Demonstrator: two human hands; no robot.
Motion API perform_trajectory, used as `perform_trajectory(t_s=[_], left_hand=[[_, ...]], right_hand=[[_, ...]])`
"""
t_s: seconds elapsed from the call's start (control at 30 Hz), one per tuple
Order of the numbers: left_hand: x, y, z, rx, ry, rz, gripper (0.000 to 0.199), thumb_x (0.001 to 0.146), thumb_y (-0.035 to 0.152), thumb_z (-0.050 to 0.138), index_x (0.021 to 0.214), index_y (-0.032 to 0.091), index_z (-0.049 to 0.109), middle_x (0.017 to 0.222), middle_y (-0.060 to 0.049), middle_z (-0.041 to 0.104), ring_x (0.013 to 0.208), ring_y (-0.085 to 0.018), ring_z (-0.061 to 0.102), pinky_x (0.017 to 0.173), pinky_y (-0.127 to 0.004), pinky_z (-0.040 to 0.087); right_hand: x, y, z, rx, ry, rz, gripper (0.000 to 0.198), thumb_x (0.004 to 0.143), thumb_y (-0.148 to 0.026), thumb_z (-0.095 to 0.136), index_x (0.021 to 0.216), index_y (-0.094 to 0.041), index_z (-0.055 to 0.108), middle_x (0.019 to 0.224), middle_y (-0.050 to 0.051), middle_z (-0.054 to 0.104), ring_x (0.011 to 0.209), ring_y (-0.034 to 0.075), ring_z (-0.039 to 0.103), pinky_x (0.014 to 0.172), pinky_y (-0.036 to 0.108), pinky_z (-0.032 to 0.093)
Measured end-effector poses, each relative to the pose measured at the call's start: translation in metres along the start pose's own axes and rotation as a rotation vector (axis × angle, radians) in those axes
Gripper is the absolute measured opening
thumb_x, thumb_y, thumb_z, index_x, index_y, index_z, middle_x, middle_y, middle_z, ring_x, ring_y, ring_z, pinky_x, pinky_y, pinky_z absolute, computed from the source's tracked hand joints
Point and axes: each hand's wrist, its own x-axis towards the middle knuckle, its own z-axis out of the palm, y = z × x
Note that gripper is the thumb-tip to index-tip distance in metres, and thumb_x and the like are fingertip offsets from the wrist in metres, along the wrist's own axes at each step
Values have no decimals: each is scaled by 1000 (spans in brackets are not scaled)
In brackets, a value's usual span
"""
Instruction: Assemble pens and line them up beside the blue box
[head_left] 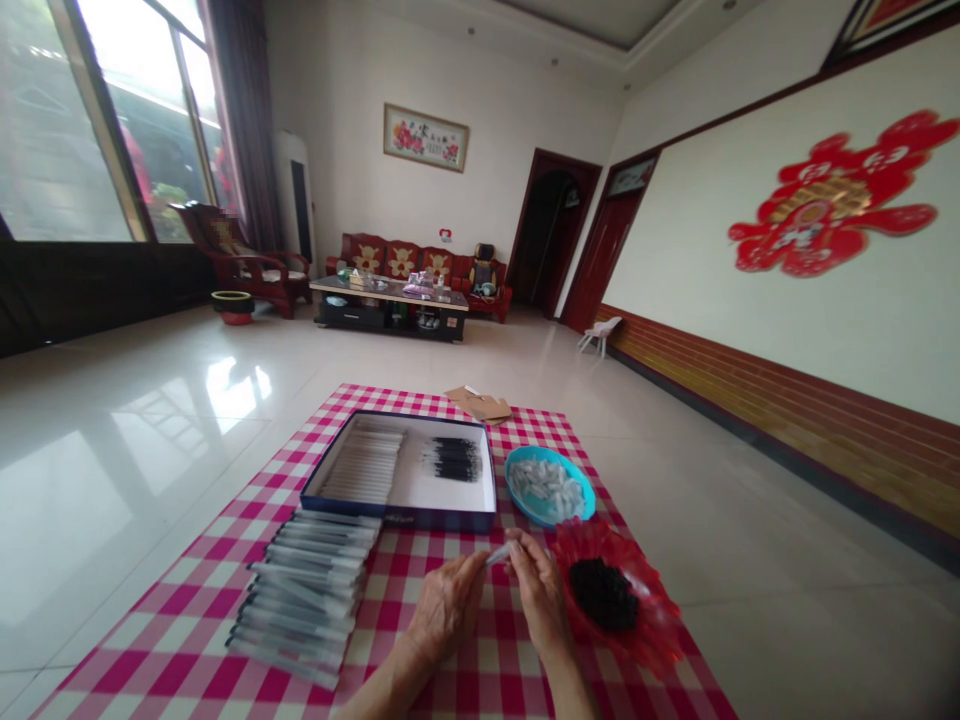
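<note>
A slim, pale pen part (499, 553) is being held between the hands, above the near half of a pink-and-white checked cloth (405, 560). Its long axis is being slanted slightly, one end pointing left and near, the other right and far. The left end is being gripped by the left hand (450, 600); the right end is being pinched by the right hand (534, 575). Beyond, glossy tiles (150, 520) are being lit by a window (150, 90). Translucent bits are being contained by a round blue plastic bowl (536, 515), black pieces by a petal-edged, glassy red dish (656, 600).
</note>
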Motion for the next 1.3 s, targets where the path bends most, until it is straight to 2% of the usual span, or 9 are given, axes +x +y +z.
perform_trajectory(t_s=[0.1,0.2,0.3,0.53,0.7,0.97,1.3], left_hand=[[-1,-2,2,-20,-119,-32,27,96,19,34,108,19,58,80,-6,68,70,-15,65,65,-23,51],[-2,-4,4,-2,-143,-54,23,95,18,35,97,19,58,78,-5,67,70,-14,64,65,-22,49],[-3,-4,4,24,-163,-69,24,95,18,34,89,19,57,75,-4,65,67,-14,63,62,-22,47],[-3,-1,2,167,-174,-135,22,93,15,37,87,20,57,71,-3,63,60,-14,59,55,-21,39],[-3,3,1,271,-208,-132,18,87,9,42,85,21,57,72,-1,63,62,-14,59,53,-22,36],[-4,7,3,373,-240,-131,15,86,11,47,86,22,57,75,-1,64,68,-17,59,56,-27,39],[-6,2,8,447,-324,-108,14,88,12,48,92,21,57,82,-2,65,74,-19,60,63,-27,44]], right_hand=[[-3,6,4,188,-58,88,41,80,-49,61,109,-21,65,109,8,70,105,27,62,87,37,50],[-4,9,7,346,-73,143,44,77,-47,66,113,-22,64,109,8,71,108,28,62,93,41,48],[-4,11,11,410,-35,178,45,73,-46,71,110,-22,65,105,7,73,106,29,63,94,43,48],[-4,16,21,436,80,255,50,65,-48,75,105,-19,65,98,7,75,98,28,67,84,37,53],[-5,18,25,481,127,327,54,59,-49,78,102,-18,65,95,8,75,94,27,68,75,34,55],[-6,21,24,539,154,392,56,54,-44,82,100,-17,64,88,6,76,83,24,70,69,30,56],[-4,26,20,547,135,445,41,52,-40,82,82,-19,64,82,5,76,75,24,70,62,32,56]])
